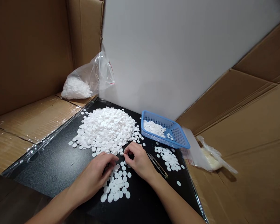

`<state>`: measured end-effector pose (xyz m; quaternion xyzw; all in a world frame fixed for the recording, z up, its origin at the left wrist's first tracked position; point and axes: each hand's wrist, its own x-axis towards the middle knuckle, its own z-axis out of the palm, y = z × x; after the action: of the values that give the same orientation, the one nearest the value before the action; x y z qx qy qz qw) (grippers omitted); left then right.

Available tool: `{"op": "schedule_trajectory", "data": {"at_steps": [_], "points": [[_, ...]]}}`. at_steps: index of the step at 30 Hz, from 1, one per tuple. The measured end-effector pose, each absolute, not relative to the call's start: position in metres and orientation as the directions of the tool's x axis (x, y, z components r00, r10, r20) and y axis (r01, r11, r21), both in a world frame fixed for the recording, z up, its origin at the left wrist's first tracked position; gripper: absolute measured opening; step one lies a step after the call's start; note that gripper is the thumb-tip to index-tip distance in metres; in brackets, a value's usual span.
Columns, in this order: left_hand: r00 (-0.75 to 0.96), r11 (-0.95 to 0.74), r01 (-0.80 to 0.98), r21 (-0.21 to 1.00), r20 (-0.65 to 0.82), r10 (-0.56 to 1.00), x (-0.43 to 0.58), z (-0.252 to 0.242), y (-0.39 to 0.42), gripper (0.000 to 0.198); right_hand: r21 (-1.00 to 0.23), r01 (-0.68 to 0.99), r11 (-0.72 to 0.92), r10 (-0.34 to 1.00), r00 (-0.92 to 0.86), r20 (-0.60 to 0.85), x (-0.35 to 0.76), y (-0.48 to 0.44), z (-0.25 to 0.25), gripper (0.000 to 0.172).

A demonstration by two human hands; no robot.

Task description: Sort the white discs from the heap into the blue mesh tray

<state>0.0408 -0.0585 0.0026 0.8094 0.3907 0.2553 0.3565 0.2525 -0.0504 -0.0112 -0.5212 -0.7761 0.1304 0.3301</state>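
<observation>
A big heap of small white round discs (107, 129) lies on a black table top (53, 165). Both hands meet at the heap's near edge. My left hand (95, 175) is palm down, its fingers curled and pinched over the discs. My right hand (138, 161) faces it with fingertips pinched together; what they grip is too small to make out. A smaller spread of discs (118, 183) lies between and below the hands. Another small group of discs (169, 158) sits to the right.
A blue plastic mesh basket (177, 133) with some discs stands at the back right. Small metal snips (158, 165) lie beside my right hand. A clear bag of discs (84, 82) rests on cardboard at the back left. Another plastic bag (210, 157) lies right. Cardboard walls surround the table.
</observation>
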Motion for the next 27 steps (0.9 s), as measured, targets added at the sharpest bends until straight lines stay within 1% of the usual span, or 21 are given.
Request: {"op": "schedule_trajectory", "data": {"at_steps": [4,6,7,9,12,14,17,20,24,25,27], "points": [[0.521,-0.456,0.447,0.77,0.19,0.832,0.04,-0.001,-0.057,0.022,-0.486,0.723,0.491,0.866,-0.348,0.358,0.251,-0.055,-0.007,0.02],[0.51,-0.452,0.449,0.771,0.195,0.838,0.04,-0.002,-0.057,0.024,-0.47,0.714,0.52,0.854,-0.424,0.302,0.251,-0.057,-0.003,0.019],[0.509,-0.445,0.451,0.773,0.187,0.84,0.04,-0.002,-0.057,0.024,-0.481,0.706,0.52,0.854,-0.445,0.27,0.253,-0.058,0.0,0.017],[0.508,-0.434,0.452,0.779,0.175,0.843,0.039,-0.001,-0.057,0.024,-0.533,0.698,0.479,0.875,-0.427,0.227,0.256,-0.059,0.004,0.014],[0.506,-0.427,0.453,0.783,0.168,0.846,0.04,-0.001,-0.057,0.02,-0.601,0.708,0.37,0.928,-0.313,0.203,0.262,-0.058,0.008,0.015],[0.5,-0.413,0.487,0.77,0.142,0.854,0.041,0.0,-0.058,0.016,-0.624,0.718,0.309,0.949,-0.273,0.156,0.264,-0.058,0.008,0.013],[0.488,-0.395,0.574,0.717,0.087,0.868,0.044,-0.001,-0.058,0.007,-0.645,0.723,0.246,0.962,-0.262,0.073,0.262,-0.058,0.009,0.01],[0.504,-0.423,0.618,0.663,0.079,0.86,0.047,-0.002,-0.058,0.006,-0.679,0.704,0.209,0.965,-0.262,0.025,0.257,-0.062,0.012,0.014],[0.528,-0.433,0.61,0.664,0.067,0.846,0.047,-0.002,-0.057,0.007,-0.759,0.631,0.16,0.949,-0.309,-0.057,0.252,-0.068,0.015,0.015],[0.53,-0.426,0.603,0.675,0.061,0.846,0.046,-0.002,-0.057,0.008,-0.771,0.615,0.163,0.945,-0.321,-0.057,0.25,-0.069,0.015,0.015],[0.526,-0.409,0.584,0.701,0.058,0.849,0.045,0.0,-0.056,0.01,-0.763,0.61,0.212,0.949,-0.314,0.012,0.247,-0.068,0.012,0.015]]}}
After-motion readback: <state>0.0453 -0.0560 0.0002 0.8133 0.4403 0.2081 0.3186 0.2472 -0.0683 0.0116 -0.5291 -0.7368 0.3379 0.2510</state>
